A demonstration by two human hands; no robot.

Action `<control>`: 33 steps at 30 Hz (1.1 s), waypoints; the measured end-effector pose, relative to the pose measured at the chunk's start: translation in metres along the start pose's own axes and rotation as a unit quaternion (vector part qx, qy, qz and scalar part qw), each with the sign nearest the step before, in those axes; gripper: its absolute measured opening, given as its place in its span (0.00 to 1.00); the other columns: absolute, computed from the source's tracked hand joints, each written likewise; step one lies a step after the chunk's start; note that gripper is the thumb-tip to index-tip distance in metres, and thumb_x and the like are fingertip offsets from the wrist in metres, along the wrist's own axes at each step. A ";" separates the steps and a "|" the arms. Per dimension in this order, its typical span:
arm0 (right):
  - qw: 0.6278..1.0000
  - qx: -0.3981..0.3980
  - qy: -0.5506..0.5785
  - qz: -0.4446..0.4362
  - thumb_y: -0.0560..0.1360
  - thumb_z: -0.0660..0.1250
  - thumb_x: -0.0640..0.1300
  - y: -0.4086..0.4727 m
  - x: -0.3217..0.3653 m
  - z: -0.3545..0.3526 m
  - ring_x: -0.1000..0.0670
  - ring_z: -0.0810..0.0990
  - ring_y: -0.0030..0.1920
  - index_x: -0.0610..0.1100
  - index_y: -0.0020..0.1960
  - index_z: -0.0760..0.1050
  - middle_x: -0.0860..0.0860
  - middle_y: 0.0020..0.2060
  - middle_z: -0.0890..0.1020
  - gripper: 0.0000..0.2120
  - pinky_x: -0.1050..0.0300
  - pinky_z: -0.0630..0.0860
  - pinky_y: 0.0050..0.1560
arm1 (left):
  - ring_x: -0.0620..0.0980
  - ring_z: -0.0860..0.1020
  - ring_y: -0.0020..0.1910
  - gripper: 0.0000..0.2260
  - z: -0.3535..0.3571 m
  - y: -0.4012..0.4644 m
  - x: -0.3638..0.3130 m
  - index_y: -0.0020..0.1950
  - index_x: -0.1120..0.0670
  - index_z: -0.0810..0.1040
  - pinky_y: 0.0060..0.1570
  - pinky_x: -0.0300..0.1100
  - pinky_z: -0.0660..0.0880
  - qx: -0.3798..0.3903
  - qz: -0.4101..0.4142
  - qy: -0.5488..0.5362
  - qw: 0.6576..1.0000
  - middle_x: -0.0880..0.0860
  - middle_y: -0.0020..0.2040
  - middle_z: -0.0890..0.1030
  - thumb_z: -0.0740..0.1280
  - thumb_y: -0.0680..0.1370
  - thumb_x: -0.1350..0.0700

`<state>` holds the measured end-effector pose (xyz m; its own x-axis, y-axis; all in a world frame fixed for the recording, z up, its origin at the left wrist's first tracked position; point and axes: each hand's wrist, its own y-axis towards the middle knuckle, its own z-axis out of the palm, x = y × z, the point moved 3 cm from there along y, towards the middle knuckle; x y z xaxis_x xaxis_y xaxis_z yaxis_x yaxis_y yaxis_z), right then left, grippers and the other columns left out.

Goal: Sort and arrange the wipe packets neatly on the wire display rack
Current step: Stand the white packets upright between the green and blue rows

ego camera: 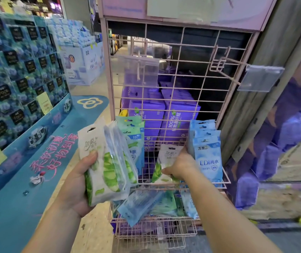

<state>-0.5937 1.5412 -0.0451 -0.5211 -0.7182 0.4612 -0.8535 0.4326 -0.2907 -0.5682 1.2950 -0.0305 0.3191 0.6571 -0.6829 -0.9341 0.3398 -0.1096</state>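
My left hand [81,178] grips a stack of white-and-green wipe packets [105,167] in front of the pink wire display rack [166,84]. My right hand [179,166] reaches into the rack's upper basket [225,179] and pinches one more white-and-green packet [161,167] standing there. Teal packets [134,141] stand at the basket's left. Blue packets [207,152] marked EDI stand at its right, beside my right wrist. In the lower basket [157,232] several blue and green packets [146,203] lie jumbled.
Two pink hooks with clear tag holders [261,77] jut from the rack's grid. Purple cartons [162,114] are stacked behind the grid. A blue display stand [23,161] full of dark boxes fills the left. A wooden and purple wall [281,125] closes the right.
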 end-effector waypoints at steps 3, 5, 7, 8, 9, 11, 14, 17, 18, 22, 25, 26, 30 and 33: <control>0.999 -0.001 0.049 -0.008 0.68 0.76 0.46 -0.001 -0.005 -0.003 0.43 0.80 0.57 0.40 0.62 0.70 0.44 0.57 0.80 0.27 0.56 0.77 0.52 | 0.53 0.85 0.36 0.09 0.002 0.000 0.001 0.38 0.51 0.87 0.35 0.56 0.82 -0.001 -0.004 -0.003 1.000 0.54 0.39 0.87 0.75 0.60 0.52; 0.992 -0.003 0.123 -0.013 0.68 0.76 0.43 -0.001 -0.009 -0.004 0.42 0.80 0.56 0.40 0.64 0.69 0.44 0.57 0.79 0.28 0.51 0.79 0.55 | 0.54 0.85 0.37 0.12 0.005 0.001 0.003 0.39 0.51 0.87 0.36 0.57 0.82 0.013 -0.007 0.010 1.000 0.54 0.40 0.87 0.77 0.57 0.51; 0.986 0.002 0.168 -0.024 0.69 0.75 0.41 -0.005 -0.008 -0.005 0.41 0.79 0.56 0.43 0.67 0.65 0.44 0.59 0.77 0.30 0.50 0.78 0.54 | 0.55 0.85 0.37 0.10 0.006 0.003 0.006 0.38 0.51 0.87 0.37 0.58 0.81 0.007 -0.016 0.021 1.000 0.55 0.39 0.86 0.75 0.59 0.51; 0.985 0.004 0.171 -0.034 0.70 0.74 0.40 -0.007 -0.007 -0.005 0.41 0.79 0.56 0.44 0.67 0.63 0.44 0.59 0.77 0.30 0.50 0.78 0.53 | 0.55 0.85 0.36 0.08 0.006 0.004 0.008 0.37 0.51 0.86 0.37 0.58 0.81 0.006 -0.021 0.018 1.000 0.55 0.38 0.86 0.72 0.62 0.51; 0.983 0.000 0.176 -0.051 0.71 0.73 0.40 -0.008 -0.005 -0.006 0.41 0.79 0.55 0.45 0.67 0.63 0.44 0.59 0.77 0.29 0.51 0.77 0.51 | 0.55 0.85 0.36 0.07 0.006 0.004 0.008 0.37 0.51 0.86 0.38 0.59 0.81 -0.003 -0.025 0.022 0.999 0.56 0.38 0.86 0.70 0.64 0.52; 0.973 -0.032 0.209 -0.094 0.71 0.73 0.40 -0.011 -0.001 -0.007 0.45 0.79 0.53 0.47 0.67 0.65 0.47 0.57 0.79 0.28 0.51 0.78 0.51 | 0.56 0.85 0.36 0.09 0.008 0.004 0.009 0.38 0.52 0.86 0.38 0.60 0.81 0.009 -0.034 0.032 0.999 0.57 0.39 0.86 0.76 0.60 0.51; 0.934 -0.064 0.319 -0.151 0.70 0.75 0.41 -0.023 0.005 -0.011 0.50 0.80 0.55 0.53 0.66 0.67 0.53 0.56 0.81 0.29 0.48 0.79 0.58 | 0.58 0.85 0.39 0.29 0.016 0.005 0.013 0.42 0.54 0.87 0.37 0.58 0.81 0.039 -0.048 0.054 0.997 0.59 0.43 0.86 0.84 0.42 0.50; 0.901 -0.032 0.377 -0.213 0.72 0.72 0.41 -0.032 0.012 -0.015 0.54 0.83 0.51 0.57 0.52 0.75 0.55 0.50 0.85 0.14 0.47 0.80 0.57 | 0.59 0.85 0.42 0.31 0.040 0.009 0.019 0.46 0.56 0.86 0.37 0.53 0.81 0.080 -0.058 0.088 0.991 0.62 0.47 0.86 0.83 0.45 0.50; 0.891 -0.016 0.393 -0.228 0.75 0.70 0.41 -0.037 0.014 -0.019 0.54 0.84 0.50 0.55 0.52 0.77 0.55 0.49 0.85 0.11 0.48 0.80 0.57 | 0.60 0.85 0.44 0.31 0.049 0.012 0.022 0.48 0.57 0.86 0.37 0.52 0.81 0.093 -0.054 0.096 0.990 0.62 0.48 0.85 0.83 0.47 0.50; 0.861 0.061 0.447 -0.237 0.80 0.63 0.46 -0.035 0.010 -0.033 0.52 0.83 0.54 0.51 0.57 0.77 0.53 0.52 0.85 0.08 0.48 0.78 0.59 | 0.61 0.84 0.45 0.35 0.074 0.022 0.029 0.54 0.59 0.83 0.38 0.50 0.81 0.106 -0.021 0.127 0.986 0.64 0.51 0.84 0.83 0.49 0.51; 0.835 0.140 0.494 -0.198 0.71 0.64 0.68 -0.034 -0.003 -0.028 0.50 0.76 0.66 0.56 0.66 0.73 0.54 0.64 0.79 0.28 0.43 0.68 0.70 | 0.61 0.84 0.48 0.27 0.086 0.028 0.043 0.53 0.55 0.83 0.41 0.52 0.81 0.116 0.013 0.167 0.979 0.62 0.53 0.84 0.81 0.55 0.55; 0.824 0.166 0.505 -0.195 0.67 0.66 0.70 -0.032 -0.010 -0.025 0.51 0.75 0.67 0.56 0.69 0.70 0.54 0.66 0.77 0.34 0.44 0.68 0.70 | 0.62 0.83 0.49 0.26 0.086 0.031 0.050 0.54 0.55 0.82 0.43 0.53 0.81 0.103 0.016 0.174 0.979 0.62 0.53 0.84 0.79 0.57 0.56; 0.864 0.207 0.376 -0.262 0.68 0.72 0.61 -0.041 -0.023 -0.040 0.67 0.78 0.57 0.64 0.67 0.64 0.66 0.60 0.79 0.31 0.69 0.76 0.51 | 0.66 0.81 0.53 0.37 0.076 0.046 0.067 0.66 0.57 0.69 0.50 0.60 0.78 0.058 0.020 0.203 0.977 0.64 0.58 0.81 0.77 0.59 0.56; 0.886 0.223 0.307 -0.266 0.62 0.78 0.56 -0.036 -0.033 -0.056 0.63 0.78 0.59 0.60 0.69 0.65 0.64 0.58 0.81 0.39 0.61 0.76 0.59 | 0.59 0.82 0.54 0.40 0.071 0.052 0.074 0.67 0.53 0.67 0.47 0.52 0.80 0.063 0.033 0.266 0.961 0.59 0.56 0.83 0.78 0.58 0.57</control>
<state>-0.5461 1.5795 -0.0027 -0.0699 -0.2643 0.9619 -0.9624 -0.2359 -0.1348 -0.5817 1.4088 -0.0351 0.1013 0.2533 -0.9621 -0.9121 0.4098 0.0119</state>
